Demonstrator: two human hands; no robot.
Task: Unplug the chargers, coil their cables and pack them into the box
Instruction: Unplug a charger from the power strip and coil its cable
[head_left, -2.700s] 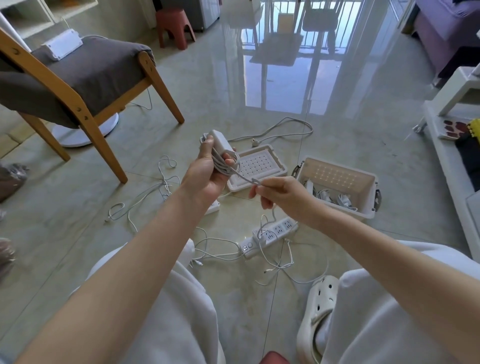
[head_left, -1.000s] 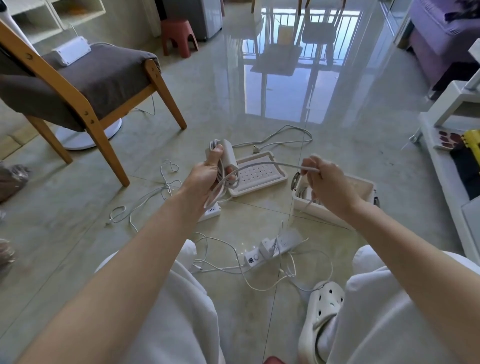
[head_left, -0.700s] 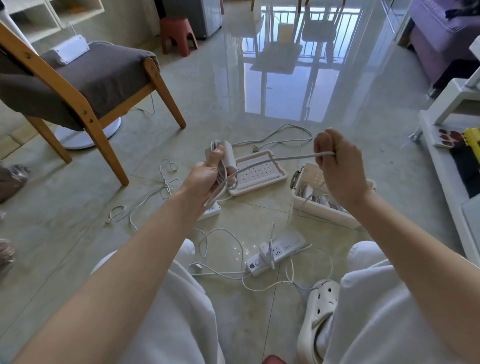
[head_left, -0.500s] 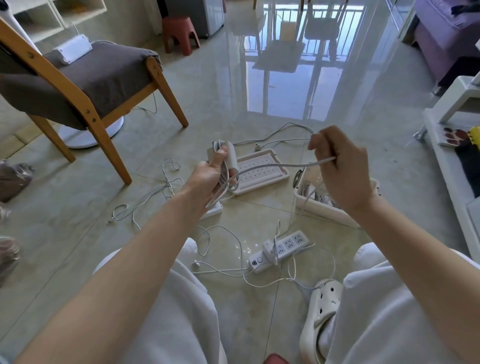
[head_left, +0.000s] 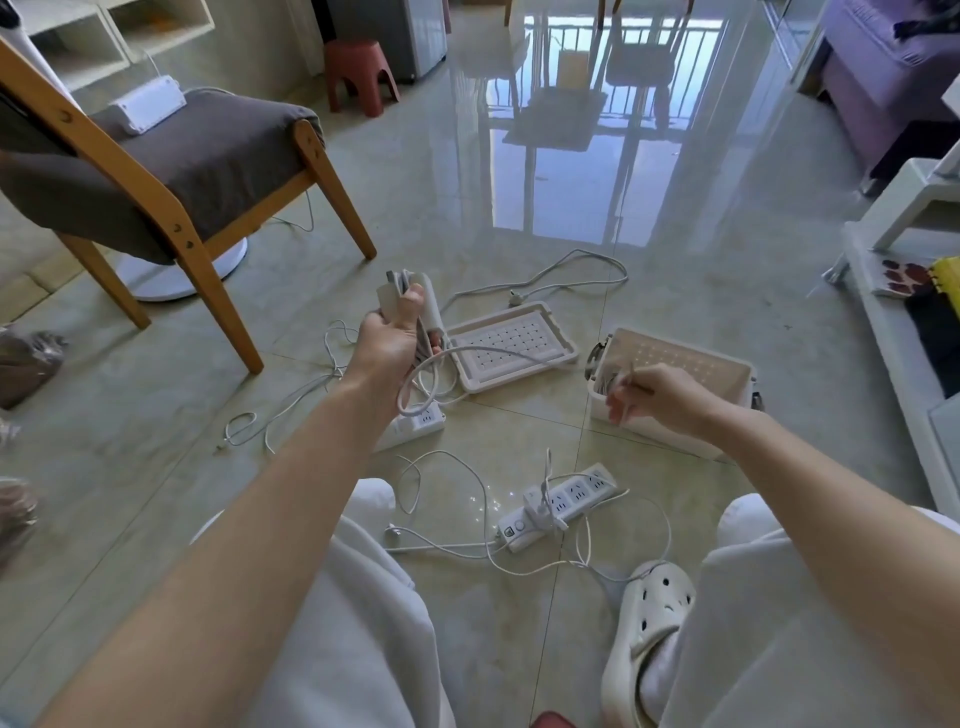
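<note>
My left hand (head_left: 388, 347) grips a white charger brick (head_left: 431, 306) with several turns of its grey cable wound round it. A loose loop of that cable (head_left: 498, 353) runs from the brick to my right hand (head_left: 660, 397), which pinches the cable's end over the white box (head_left: 727, 374). The box stands open on the floor with coiled cables inside, mostly hidden by my right hand. Its lid (head_left: 511, 345) lies beside it. A white power strip (head_left: 558, 501) on the floor has a charger plugged in. A second strip (head_left: 418, 421) lies under my left hand.
Loose white cables (head_left: 280, 410) trail over the tiled floor, and another cable (head_left: 561, 280) lies behind the lid. A wooden chair (head_left: 171, 171) with a grey cushion stands at the left. A white shelf unit (head_left: 904, 332) runs along the right. My knees and a white clog (head_left: 649, 618) are near.
My right hand has come down from chest height to the box with the cable end, leaving a slack loop. My left hand tilted the brick upward.
</note>
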